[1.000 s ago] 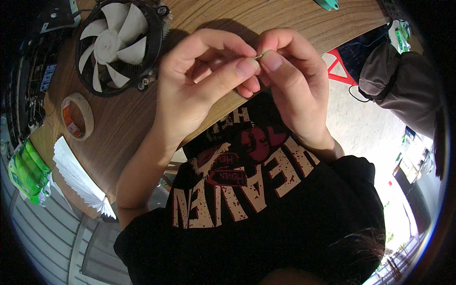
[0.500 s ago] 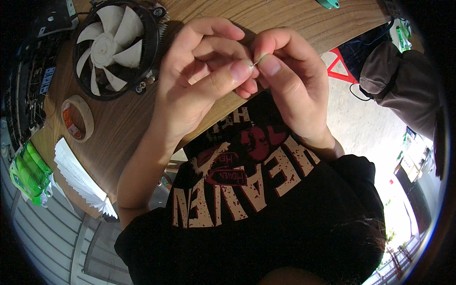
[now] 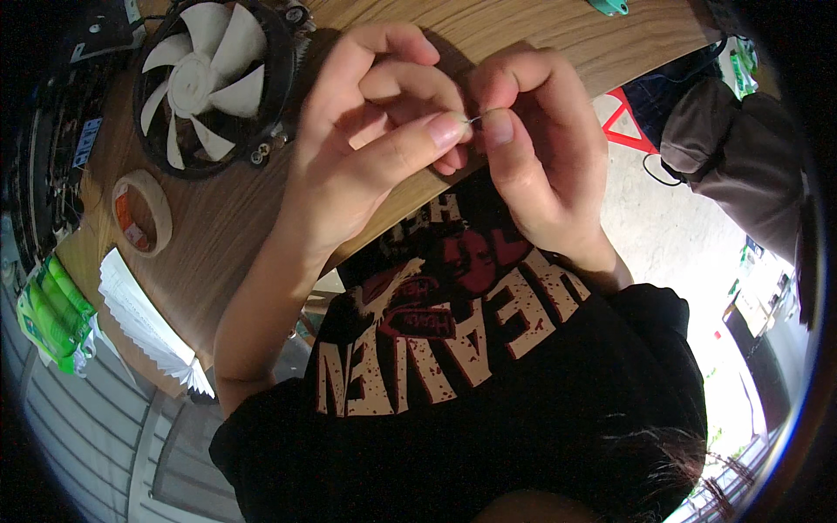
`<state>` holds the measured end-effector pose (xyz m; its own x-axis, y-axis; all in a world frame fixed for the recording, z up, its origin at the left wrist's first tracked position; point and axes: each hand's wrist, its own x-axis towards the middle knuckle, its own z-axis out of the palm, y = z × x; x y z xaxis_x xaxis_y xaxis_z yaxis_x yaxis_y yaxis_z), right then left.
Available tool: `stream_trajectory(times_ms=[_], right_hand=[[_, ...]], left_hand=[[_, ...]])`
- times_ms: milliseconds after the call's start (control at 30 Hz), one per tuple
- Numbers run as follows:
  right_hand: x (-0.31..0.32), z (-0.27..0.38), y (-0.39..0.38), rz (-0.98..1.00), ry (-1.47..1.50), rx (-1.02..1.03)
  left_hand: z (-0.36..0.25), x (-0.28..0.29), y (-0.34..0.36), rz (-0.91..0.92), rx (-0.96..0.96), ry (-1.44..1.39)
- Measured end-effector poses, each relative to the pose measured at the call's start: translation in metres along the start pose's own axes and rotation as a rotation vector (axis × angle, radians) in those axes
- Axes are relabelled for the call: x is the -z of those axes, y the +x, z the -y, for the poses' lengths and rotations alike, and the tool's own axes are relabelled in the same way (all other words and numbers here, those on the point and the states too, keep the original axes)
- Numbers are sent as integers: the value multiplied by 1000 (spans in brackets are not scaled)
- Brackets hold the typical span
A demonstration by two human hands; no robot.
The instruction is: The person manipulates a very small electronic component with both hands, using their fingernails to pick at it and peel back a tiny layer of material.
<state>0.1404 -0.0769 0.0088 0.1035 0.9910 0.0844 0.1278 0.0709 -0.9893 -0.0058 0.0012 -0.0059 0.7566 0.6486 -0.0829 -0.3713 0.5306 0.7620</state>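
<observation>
Above the table's near edge, my left hand [image 3: 375, 131] pinches a thin, light strand [image 3: 474, 119] between thumb and index finger. Its other fingers are curled loosely. Close beside it, my right hand [image 3: 545, 161] has thumb and index fingertip together at the strand's other end. Only a short bit of the strand shows in the small gap between the two hands; it is too fine to tell whether it is wire or thread.
A white-bladed fan in a black frame [image 3: 190, 83] lies on the wooden table [image 3: 227, 261] at left. Nearer are a tape roll [image 3: 159, 213], folded paper [image 3: 144, 305] and a green packet [image 3: 54, 314]. Dark fabric [image 3: 732, 157] and a red-edged triangle [image 3: 623, 122] are at right.
My right fingertips have moved slightly right, away from the left ones, so more of the strand shows between them. My left hand is nearly where it was.
</observation>
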Motion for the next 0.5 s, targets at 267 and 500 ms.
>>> stream_trajectory(times_ms=[267, 500], right_hand=[[8, 1, 4, 35, -214, 123], [10, 4, 9, 55, -351, 273]], left_hand=[[2, 4, 1, 68, -43, 50], [2, 5, -4, -12, 39, 143]])
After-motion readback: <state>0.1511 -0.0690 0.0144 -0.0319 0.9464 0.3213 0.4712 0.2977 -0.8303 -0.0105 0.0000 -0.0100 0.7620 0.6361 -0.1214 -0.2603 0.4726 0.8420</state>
